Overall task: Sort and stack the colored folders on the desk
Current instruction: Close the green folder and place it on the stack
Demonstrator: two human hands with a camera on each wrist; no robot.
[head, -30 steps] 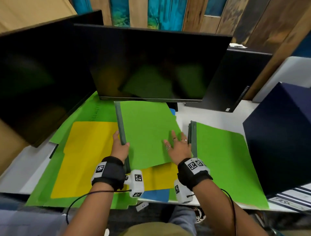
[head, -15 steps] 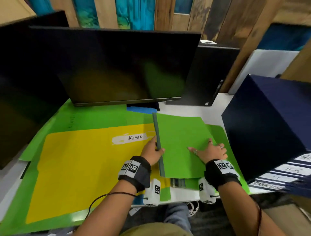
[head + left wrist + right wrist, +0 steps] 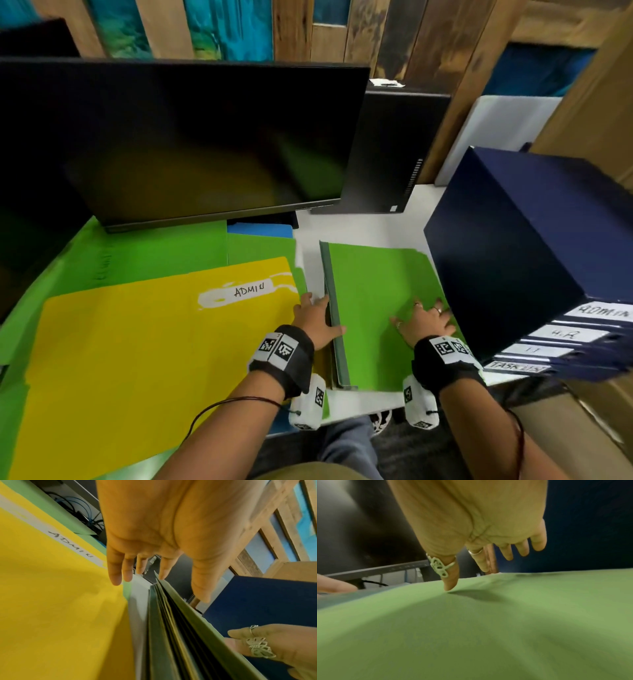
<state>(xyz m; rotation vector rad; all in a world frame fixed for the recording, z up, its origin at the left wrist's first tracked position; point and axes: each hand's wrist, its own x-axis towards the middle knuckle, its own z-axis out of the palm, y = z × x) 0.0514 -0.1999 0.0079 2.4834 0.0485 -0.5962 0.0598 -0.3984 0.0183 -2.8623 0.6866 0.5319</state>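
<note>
A stack of green folders [image 3: 380, 301] lies at the right of the desk, its dark spine facing left. My left hand [image 3: 318, 320] sits at that spine, fingers straight along its left side [image 3: 120, 572] and thumb reaching over the top cover. The layered folder edges [image 3: 180, 635] show in the left wrist view. My right hand [image 3: 426, 320] lies flat with spread fingers on the green cover [image 3: 488, 628], thumb tip touching it. A yellow folder [image 3: 137, 342] labelled ADMIN lies to the left on more green folders [image 3: 154, 246]. A blue folder [image 3: 260, 229] peeks out beneath the monitor.
A black monitor [image 3: 178, 144] stands over the back of the desk, with a dark computer tower [image 3: 390, 150] to its right. Navy box files [image 3: 520, 260] with white labels stand right beside my right hand. A bare white strip of desk [image 3: 310, 267] separates the yellow folder from the green stack.
The green folder has moved right, off the yellow folder and onto the green stack by the navy files. My left hand's fingers have straightened at the spine. The view has turned right.
</note>
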